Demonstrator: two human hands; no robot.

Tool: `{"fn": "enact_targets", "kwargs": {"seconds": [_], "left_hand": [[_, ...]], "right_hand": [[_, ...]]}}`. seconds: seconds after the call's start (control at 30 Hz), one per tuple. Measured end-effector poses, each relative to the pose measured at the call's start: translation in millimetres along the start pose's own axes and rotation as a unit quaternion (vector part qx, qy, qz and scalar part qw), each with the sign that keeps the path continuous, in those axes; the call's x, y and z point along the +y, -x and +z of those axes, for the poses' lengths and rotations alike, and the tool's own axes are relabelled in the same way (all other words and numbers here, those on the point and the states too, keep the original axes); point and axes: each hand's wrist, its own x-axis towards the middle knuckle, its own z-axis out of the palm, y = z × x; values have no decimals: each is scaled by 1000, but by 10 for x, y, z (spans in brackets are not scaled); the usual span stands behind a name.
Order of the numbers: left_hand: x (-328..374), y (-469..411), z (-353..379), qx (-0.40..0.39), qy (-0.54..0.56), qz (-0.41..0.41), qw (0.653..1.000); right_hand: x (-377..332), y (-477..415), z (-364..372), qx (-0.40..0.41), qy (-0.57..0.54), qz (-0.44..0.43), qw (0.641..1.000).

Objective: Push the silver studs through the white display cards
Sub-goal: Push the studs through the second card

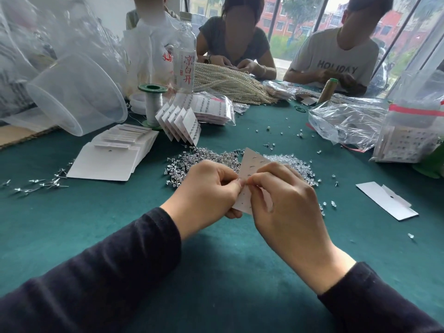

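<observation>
Across the whole view: green cloth table (216,260). Windows (300,20) run behind it from 12 to 2 o'clock, with red buildings outside.

Left to right:
- 10 o'clock: clear plastic tub (77,92) tipped on its side. Stack of blank cards (105,162) just below it.
- 9 o'clock: a few loose pins (40,183) scattered on the cloth.
- 11 o'clock: green-capped spool (152,104), water bottle (184,63), and a fanned row of filled cards (182,126) standing on edge.
- 12 o'clock: pearl strands (230,85). Two people sit across the table.
- Centre: heap of silver studs (204,159) on the cloth. The white card (252,164) is held tilted above the heap's near edge, off the table.
- Left hand (209,188): fingers curled, pinching the card's left edge.
- Right hand (281,195): thumb and forefinger pinch the card at the same spot, and the other fingers wrap its lower end.
- 2 o'clock: crumpled clear bags (346,121).
- 3 o'clock: zip bag (408,140) of filled cards. One flat card (384,200) lies nearer, well apart from the hands.

Unclear:
- Cannot tell whether a stud sits between the meeting fingertips.
- The held card's lower half is covered by fingers.
- Dark sleeves (96,284) are cut off at the bottom edge.
- Plastic bags at the upper left are blurred.
</observation>
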Motion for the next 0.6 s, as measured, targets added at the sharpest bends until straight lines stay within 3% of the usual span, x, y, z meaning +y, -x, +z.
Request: {"fn": "enact_targets", "kwargs": {"seconds": [0.1,0.17,0.23,0.3,0.4,0.6], "left_hand": [[44,-36,-64,-14,12,11,1000],[4,-107,-181,51,-53,54,996],[-74,-193,-393,183,-249,121,943],[-155,-253,-605,243,-354,109,897],[-241,-320,-766,254,-352,49,899],[-324,-389,-767,205,-374,28,904]], "right_hand": [[-9,-21,-6,21,-2,19,1000],[-4,-48,-18,42,-18,47,998],[10,-71,-46,60,-52,76,994],[30,-84,-72,67,-82,104,989],[24,-85,-84,55,-99,131,985],[47,-80,-75,23,-123,144,982]]}}
